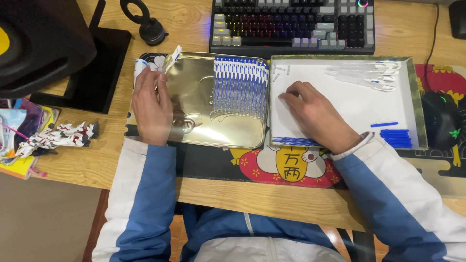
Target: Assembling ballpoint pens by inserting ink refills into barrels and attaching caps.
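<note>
Two hands at work. Left hand [151, 104] pinches white pen part [171, 59] over gold tin lid [194, 104]; right hand [315, 114], fingers curled, presses down in white box [340, 102]. Parts likely light, slippery, thin; grip mid-barrel. Lid holds row of pens [240, 82]; box holds clear barrels [364, 73], blue refills [395, 137].

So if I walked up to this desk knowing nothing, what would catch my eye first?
Probably the neat row of blue-and-white pens lined up in the shiny gold tin tray at centre. Beside it, the right hand rests in a white-lined box holding clear pen barrels and blue refills, while the left hand holds a pen piece over the tray's left edge. Behind glows a rainbow-lit keyboard.
</note>
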